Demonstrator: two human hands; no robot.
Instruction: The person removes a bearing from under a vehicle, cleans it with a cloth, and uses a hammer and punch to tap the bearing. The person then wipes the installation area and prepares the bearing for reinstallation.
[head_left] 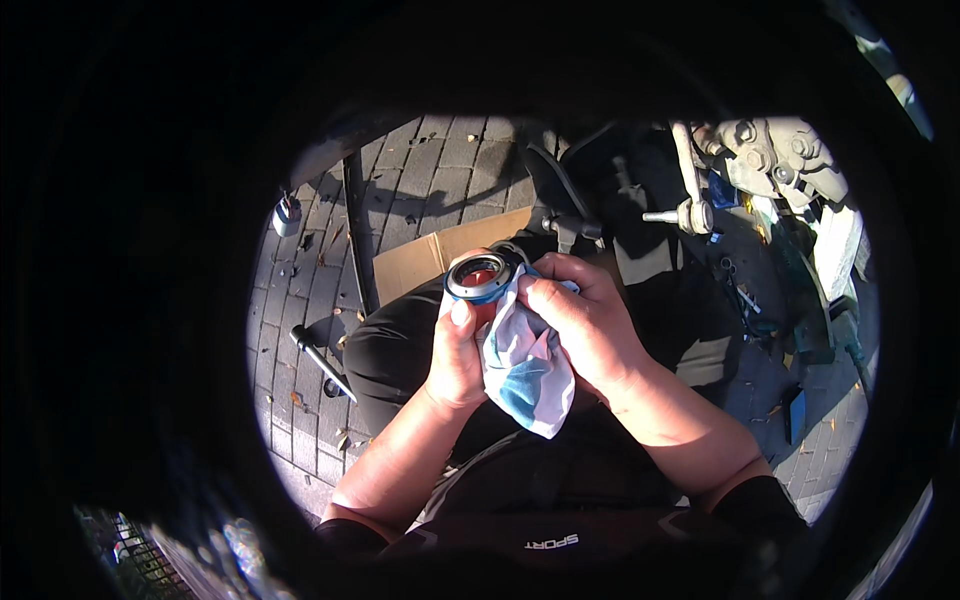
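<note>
In front of my lap, my left hand (456,352) holds a round silver metal ring (470,293), its fingers wrapped around the outside and the thumb along the near side. Through the ring's open middle something reddish shows. My right hand (595,325) grips a crumpled white, blue and pink cloth (528,375), pressed against the ring's right side. The cloth hangs down between my two wrists. Some fingers of both hands are hidden behind the ring and the cloth.
A flat piece of cardboard (412,266) lies beyond my left knee, beside a long dark bar (357,240). A rod-like tool (322,362) rests on the paving (290,345) at left. At right, a dirty metal assembly (775,155) and a jointed rod (690,213) stand above scattered tools (742,295).
</note>
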